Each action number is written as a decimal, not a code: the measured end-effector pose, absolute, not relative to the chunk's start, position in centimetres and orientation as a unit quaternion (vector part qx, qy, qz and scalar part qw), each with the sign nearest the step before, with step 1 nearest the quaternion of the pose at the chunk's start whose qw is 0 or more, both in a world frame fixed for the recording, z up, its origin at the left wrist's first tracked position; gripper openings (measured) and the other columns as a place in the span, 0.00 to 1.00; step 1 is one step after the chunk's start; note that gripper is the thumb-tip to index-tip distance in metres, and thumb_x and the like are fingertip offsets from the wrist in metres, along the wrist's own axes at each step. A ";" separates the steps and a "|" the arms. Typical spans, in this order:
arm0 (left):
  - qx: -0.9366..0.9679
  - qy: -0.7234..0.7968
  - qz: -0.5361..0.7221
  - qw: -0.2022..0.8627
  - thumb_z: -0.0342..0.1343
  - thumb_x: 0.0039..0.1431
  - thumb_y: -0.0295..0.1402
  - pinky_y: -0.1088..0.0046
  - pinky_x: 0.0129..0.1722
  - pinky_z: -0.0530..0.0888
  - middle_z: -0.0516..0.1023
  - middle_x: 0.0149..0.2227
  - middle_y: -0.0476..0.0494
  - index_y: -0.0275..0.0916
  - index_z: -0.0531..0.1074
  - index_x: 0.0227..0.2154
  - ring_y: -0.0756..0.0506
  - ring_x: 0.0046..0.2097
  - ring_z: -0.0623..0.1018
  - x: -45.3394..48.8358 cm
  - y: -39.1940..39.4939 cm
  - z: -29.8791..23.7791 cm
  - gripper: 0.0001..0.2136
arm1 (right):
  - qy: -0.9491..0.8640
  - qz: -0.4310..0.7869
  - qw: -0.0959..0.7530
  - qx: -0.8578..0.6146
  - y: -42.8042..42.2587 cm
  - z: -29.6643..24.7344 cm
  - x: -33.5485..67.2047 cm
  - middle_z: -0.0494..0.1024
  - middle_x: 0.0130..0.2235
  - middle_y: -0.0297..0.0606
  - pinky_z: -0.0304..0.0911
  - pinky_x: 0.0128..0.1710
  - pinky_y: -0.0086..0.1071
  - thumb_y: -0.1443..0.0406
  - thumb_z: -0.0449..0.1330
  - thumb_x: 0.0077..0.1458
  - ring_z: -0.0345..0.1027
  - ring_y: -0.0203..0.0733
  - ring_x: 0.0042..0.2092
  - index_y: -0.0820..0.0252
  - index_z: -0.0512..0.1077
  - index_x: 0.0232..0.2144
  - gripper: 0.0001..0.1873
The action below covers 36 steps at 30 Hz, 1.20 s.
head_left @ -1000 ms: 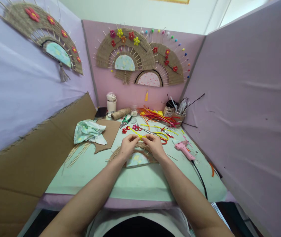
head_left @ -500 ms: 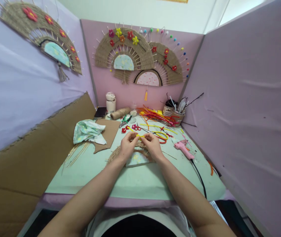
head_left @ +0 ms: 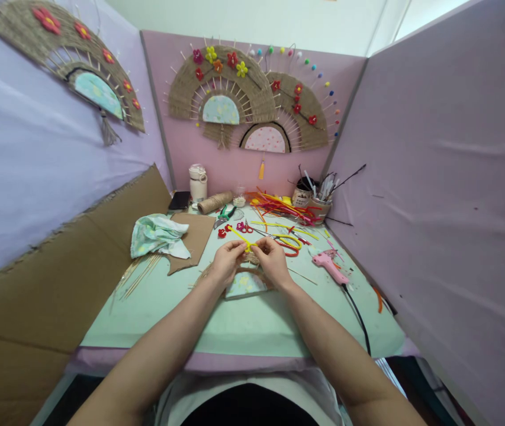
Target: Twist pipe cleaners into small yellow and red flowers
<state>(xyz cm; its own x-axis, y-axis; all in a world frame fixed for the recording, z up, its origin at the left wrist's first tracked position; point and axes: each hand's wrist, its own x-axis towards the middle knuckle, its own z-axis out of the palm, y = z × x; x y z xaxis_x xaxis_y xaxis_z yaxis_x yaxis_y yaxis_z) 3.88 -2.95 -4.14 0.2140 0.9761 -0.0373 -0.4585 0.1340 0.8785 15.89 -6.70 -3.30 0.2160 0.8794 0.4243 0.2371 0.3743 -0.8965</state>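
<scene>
Between my fingertips is a yellow pipe cleaner [head_left: 240,235], bent at the lower end, with a straight length pointing up and left. My left hand [head_left: 230,260] pinches it from one side, and my right hand [head_left: 270,260] pinches it from the other. Below both hands lies a woven twine fan [head_left: 248,284] with a pale floral half-round at its base; my hands and wrists cover much of it. Just beyond my fingers are small red pipe-cleaner flowers [head_left: 222,233], a magenta flower [head_left: 240,226] and scissors with yellow handles [head_left: 291,241].
A pink glue gun [head_left: 330,267] with a black cord lies at right. Cardboard [head_left: 196,236], floral cloth [head_left: 157,235] and thin sticks [head_left: 143,275] are at left. Behind stand a twine roll [head_left: 215,202], a white bottle [head_left: 198,183], a pipe-cleaner pile [head_left: 279,206] and pots of sticks [head_left: 321,207].
The fingers have shifted slightly around the yellow pipe cleaner, and more of its straight length now shows above my left hand. The view has tilted a little.
</scene>
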 end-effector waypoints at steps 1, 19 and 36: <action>0.375 0.322 0.525 0.693 0.67 0.35 0.34 0.78 0.28 0.68 0.72 0.25 0.50 0.34 0.70 0.27 0.55 0.25 0.70 3.9 -3.0 -4.1 0.16 | -0.572 0.253 0.604 -0.495 -6.8 -3.3 15.8 0.68 0.24 0.30 0.56 0.26 0.27 0.61 0.58 0.48 0.59 0.33 0.26 0.60 0.66 0.25 0.08; 0.546 0.330 0.574 0.513 0.61 0.43 0.34 0.74 0.37 0.68 0.73 0.29 0.49 0.36 0.69 0.30 0.50 0.33 0.73 3.7 -2.7 -4.4 0.10 | -0.603 0.253 0.582 -0.483 -6.7 -3.1 16.2 0.73 0.27 0.34 0.61 0.33 0.30 0.60 0.54 0.51 0.66 0.37 0.31 0.61 0.70 0.25 0.11; 0.481 0.235 0.375 0.757 0.65 0.43 0.33 0.70 0.39 0.71 0.75 0.33 0.46 0.36 0.69 0.33 0.49 0.36 0.76 3.1 -3.9 -3.1 0.14 | -0.514 0.402 0.618 -0.438 -6.4 -2.3 17.8 0.72 0.29 0.32 0.61 0.32 0.30 0.60 0.62 0.45 0.65 0.36 0.31 0.58 0.63 0.46 0.24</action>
